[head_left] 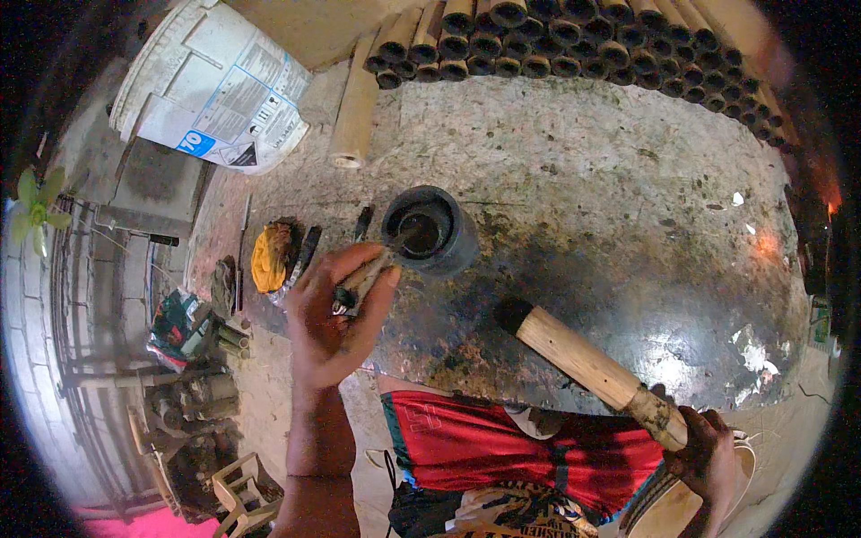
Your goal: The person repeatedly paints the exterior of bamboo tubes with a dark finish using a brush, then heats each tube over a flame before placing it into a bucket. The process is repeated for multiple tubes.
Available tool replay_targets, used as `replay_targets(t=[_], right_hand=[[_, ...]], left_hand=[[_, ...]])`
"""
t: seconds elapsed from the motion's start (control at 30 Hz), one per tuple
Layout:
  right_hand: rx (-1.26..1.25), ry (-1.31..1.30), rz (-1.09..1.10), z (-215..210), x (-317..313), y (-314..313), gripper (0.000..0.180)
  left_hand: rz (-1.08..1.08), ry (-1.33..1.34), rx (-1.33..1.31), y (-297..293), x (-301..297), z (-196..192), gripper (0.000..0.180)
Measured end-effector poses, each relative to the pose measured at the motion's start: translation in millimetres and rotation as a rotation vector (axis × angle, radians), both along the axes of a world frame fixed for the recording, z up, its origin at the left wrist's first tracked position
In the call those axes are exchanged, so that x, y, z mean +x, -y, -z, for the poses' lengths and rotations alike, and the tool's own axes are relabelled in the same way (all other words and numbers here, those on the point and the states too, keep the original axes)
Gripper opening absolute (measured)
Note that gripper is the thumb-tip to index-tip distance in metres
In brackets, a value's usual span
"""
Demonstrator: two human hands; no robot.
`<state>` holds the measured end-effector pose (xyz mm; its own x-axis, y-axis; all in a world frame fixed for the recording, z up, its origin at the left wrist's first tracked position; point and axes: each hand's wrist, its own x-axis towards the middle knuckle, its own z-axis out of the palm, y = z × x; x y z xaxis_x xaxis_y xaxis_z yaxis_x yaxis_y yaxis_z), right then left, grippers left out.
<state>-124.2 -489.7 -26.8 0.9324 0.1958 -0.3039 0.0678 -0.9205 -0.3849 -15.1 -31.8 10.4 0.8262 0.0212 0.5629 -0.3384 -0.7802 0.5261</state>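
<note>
My left hand (pixel 341 309) is closed in a pinch on a short, pale, stick-like tool (pixel 368 276) whose exact kind I cannot make out. Its tip reaches the rim of a dark grey pot (pixel 456 242) with dark contents, standing on the worn table. At the lower right my right hand (pixel 704 453) grips one end of a pale bamboo tube (pixel 578 357). The tube slants up and left over the table's near edge, its far end blackened. Left of the left hand are a yellow and brown cloth-like bundle (pixel 270 258) and a dark-handled tool (pixel 308 249).
Stacked bamboo tubes (pixel 538 40) line the table's far edge, and one longer tube (pixel 356 117) lies apart. A white bucket (pixel 215 90) stands far left. Orange flame (pixel 832 199) glows at the far right. A wooden stool-like frame (pixel 242 493) sits at lower left.
</note>
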Motion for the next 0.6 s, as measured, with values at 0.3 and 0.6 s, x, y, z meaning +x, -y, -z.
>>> replay_targets(t=[0.3, 0.6], right_hand=[[0.16, -0.073, 0.051, -5.4, -1.2, -0.9, 0.062], [0.104, 0.063, -0.063, -8.0, -8.9, -5.4, 0.062]], left_hand=[[-0.046, 0.139, 0.16, 15.5, -2.6, 68.3, 0.035], [-0.087, 0.326, 0.132, 19.8, 0.6, 111.3, 0.037]])
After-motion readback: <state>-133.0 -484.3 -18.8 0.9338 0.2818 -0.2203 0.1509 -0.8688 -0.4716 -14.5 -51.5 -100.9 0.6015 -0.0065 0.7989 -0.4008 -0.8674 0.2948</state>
